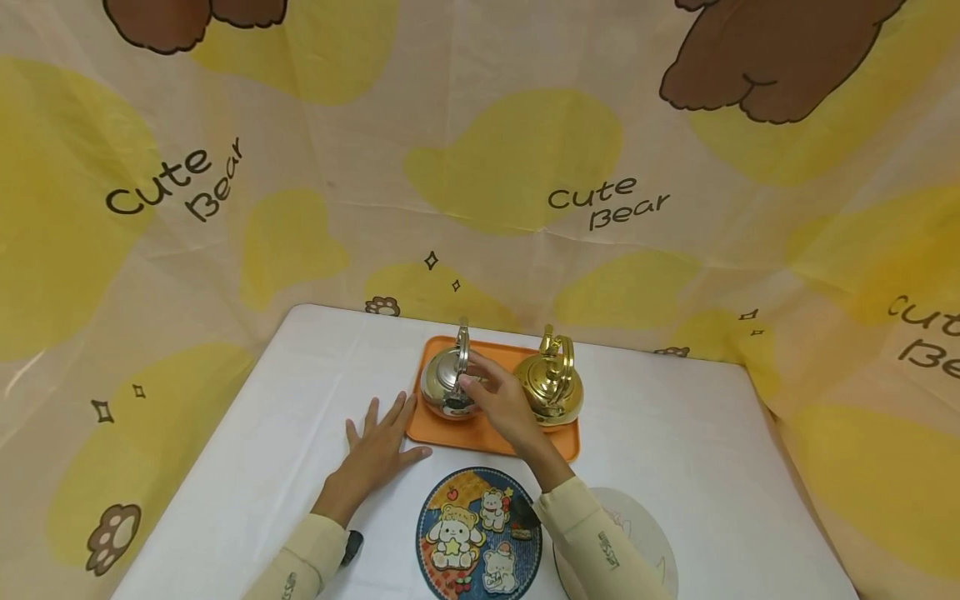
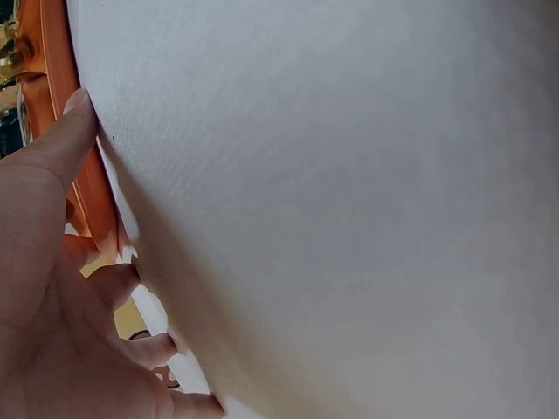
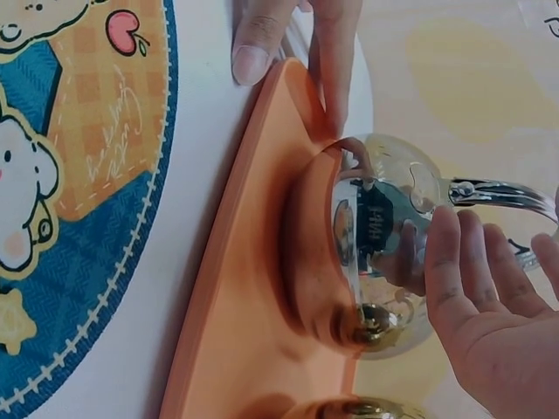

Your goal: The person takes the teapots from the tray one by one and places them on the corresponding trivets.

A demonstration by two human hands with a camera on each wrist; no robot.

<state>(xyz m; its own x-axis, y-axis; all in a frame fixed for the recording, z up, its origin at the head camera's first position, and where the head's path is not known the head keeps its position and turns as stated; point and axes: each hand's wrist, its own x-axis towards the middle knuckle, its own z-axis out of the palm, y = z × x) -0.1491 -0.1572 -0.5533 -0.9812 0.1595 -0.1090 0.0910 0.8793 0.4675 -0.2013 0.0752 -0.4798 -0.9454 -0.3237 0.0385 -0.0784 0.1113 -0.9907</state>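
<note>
**Right hand [image 1: 510,404] beside the silver kettle [image 1: 442,379]**

Its fingers reach out loosely, uncurled, near the handle (whether they touch is unclear). The left hand [image 1: 375,454] splays, holding nothing, at the orange tray's [image 1: 480,437] left end. Mirror-bright, the silver kettle stands upright on the tray's left; the gold kettle [image 1: 562,408], tray's right, is cut off in the right wrist view.
</note>
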